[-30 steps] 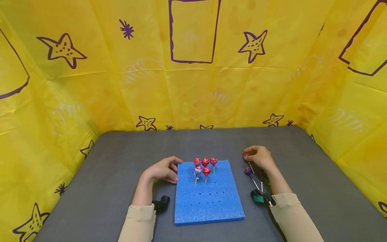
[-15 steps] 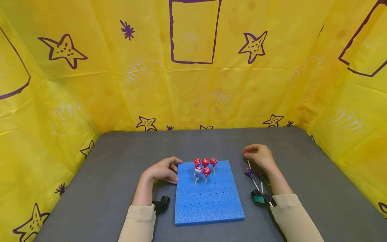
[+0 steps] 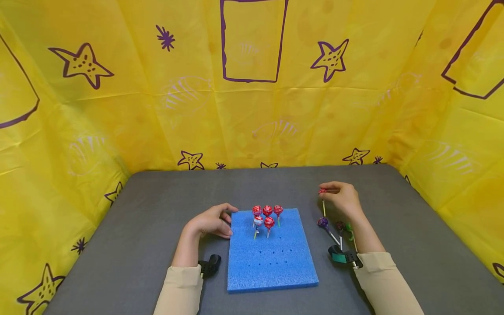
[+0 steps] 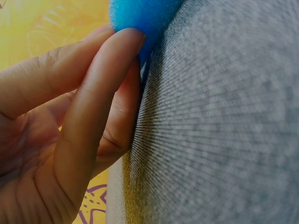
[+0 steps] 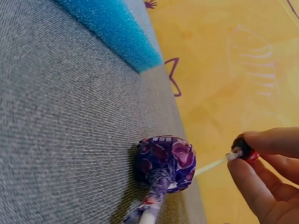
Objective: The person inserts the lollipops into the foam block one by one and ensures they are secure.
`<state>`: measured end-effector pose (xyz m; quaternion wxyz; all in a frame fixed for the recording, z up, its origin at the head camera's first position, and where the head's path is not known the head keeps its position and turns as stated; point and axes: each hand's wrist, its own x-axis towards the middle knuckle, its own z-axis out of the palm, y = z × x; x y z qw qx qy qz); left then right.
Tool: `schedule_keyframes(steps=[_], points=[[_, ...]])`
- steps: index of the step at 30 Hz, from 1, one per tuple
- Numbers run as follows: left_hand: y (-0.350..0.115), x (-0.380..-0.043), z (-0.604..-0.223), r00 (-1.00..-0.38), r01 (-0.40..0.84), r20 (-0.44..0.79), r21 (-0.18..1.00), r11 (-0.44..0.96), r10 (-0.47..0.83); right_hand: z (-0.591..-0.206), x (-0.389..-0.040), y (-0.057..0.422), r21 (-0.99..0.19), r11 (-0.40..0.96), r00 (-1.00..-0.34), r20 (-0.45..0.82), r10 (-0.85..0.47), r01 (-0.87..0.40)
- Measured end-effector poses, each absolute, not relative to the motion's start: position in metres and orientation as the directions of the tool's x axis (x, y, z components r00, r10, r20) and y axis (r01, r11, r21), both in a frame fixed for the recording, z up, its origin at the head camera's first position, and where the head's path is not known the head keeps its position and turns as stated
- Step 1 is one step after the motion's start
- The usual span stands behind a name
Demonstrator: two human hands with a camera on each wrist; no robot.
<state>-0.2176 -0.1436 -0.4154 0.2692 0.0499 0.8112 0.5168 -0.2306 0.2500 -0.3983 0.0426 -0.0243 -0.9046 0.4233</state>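
Observation:
My right hand [image 3: 341, 200] pinches a red-wrapped lollipop [image 3: 322, 191] by its candy head, raised over the right side of the table with its yellow stick pointing down. In the right wrist view, thumb and fingers close round that lollipop [image 5: 242, 148]. Beneath it lies a purple-wrapped lollipop [image 3: 323, 222]. At the left edge of a blue foam board [image 3: 271, 278], my left hand [image 3: 212, 221] rests with its fingers against the side and the far corner. The thumb touches the foam edge [image 4: 135, 18] in the left wrist view. Several lollipops [image 3: 267, 211] stand upright in the board's far part.
A dark-red lollipop [image 3: 340, 226] and a green-wrapped one [image 3: 349, 228] lie beside the right wrist, partly hidden. Rows of small holes [image 3: 270, 264] mark the board's near half. A yellow printed cloth [image 3: 252, 109] surrounds the grey table [image 3: 165, 192] at the back and sides.
My right hand has lifted the red lollipop up and away from the table, and its stick now hangs nearly straight down. The left hand and the board have stayed put.

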Motion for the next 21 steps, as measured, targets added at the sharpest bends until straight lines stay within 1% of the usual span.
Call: schedule_keyframes(steps=[8, 14, 21], points=[[-0.1427, -0.2179, -0.4145, -0.852, -0.197, -0.385, 0.863, 0.465, 0.354, -0.3968, -0.2313, 0.2507, -0.807, 0.59, -0.99, 0.095, 0.1, -0.018], [-0.1438, -0.2176, -0.4135, -0.848, -0.181, -0.377, 0.867, 0.464, 0.372, -0.3935, -0.2297, 0.251, -0.849, 0.524, -0.99, 0.119, 0.076, -0.062], [-0.1439, -0.2163, -0.4126, -0.846, -0.182, -0.379, 0.867, 0.465, 0.375, -0.3891, -0.2291, 0.2479, -0.914, 0.392, -0.992, 0.126, 0.031, -0.104]])
